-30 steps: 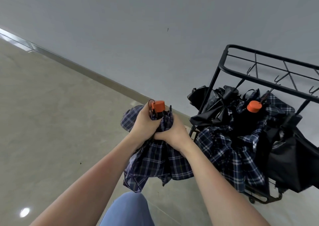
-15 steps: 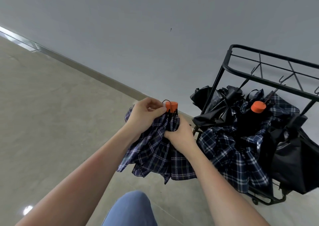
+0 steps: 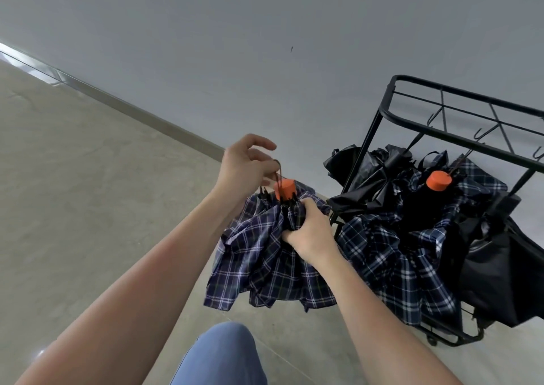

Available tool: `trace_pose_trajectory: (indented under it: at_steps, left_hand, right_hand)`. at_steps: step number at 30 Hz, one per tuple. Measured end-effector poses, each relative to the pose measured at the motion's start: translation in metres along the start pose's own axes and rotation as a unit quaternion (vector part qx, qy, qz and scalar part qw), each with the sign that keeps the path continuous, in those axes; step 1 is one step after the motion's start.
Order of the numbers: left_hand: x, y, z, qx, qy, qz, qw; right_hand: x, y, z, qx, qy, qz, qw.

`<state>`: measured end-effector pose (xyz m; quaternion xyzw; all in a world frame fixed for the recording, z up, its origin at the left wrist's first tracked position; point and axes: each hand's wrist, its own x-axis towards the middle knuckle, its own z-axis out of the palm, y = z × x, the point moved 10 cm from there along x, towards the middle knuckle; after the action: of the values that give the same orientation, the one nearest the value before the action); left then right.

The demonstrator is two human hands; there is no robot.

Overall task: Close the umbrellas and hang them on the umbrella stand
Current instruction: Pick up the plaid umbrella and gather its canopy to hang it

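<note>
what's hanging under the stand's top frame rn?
Under the stand's top frame: a plaid umbrella with orange handle, strap on a hook, and black umbrellas. The stand's base is mostly covered by fabric.

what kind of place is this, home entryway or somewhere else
Probably an indoor entryway or lobby corner, though I can't tell home from office. A black metal umbrella stand with hooks stands against a plain grey wall, closed umbrellas hang on it, and the floor is smooth beige tile.
</note>
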<state>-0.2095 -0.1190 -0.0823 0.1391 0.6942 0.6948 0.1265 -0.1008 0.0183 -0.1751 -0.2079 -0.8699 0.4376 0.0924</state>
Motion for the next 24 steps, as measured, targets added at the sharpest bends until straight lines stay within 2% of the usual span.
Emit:
trace_pose_trajectory:
  at_steps: [3, 6, 10, 15, 21, 24]
  left_hand:
    - [-0.001, -0.006, 0.015, -0.088, -0.047, -0.098, 0.990]
    - [0.000, -0.010, 0.023, -0.137, -0.085, -0.162, 0.973]
    - [-0.005, -0.014, 0.040, -0.279, -0.151, -0.229, 0.921]
    - [-0.010, 0.011, 0.062, -0.317, -0.208, -0.151, 0.913]
    - [-0.028, 0.040, 0.115, -0.239, -0.227, -0.056, 0.943]
    - [-0.038, 0.053, 0.148, -0.208, -0.245, -0.028, 0.947]
  right_hand:
    - [-0.003, -0.003, 0.000, -0.021, 0.001, -0.015, 1.000]
    - [-0.003, -0.004, -0.004, -0.023, 0.009, -0.019, 1.000]
    - [-0.003, 0.001, -0.010, 0.004, 0.013, -0.006, 1.000]
    - [-0.013, 0.005, -0.022, 0.056, 0.035, 0.006, 0.998]
    - [-0.031, 0.007, -0.066, 0.096, 0.056, 0.028, 0.993]
    - [-0.046, 0.010, -0.098, 0.094, 0.066, 0.053, 0.992]
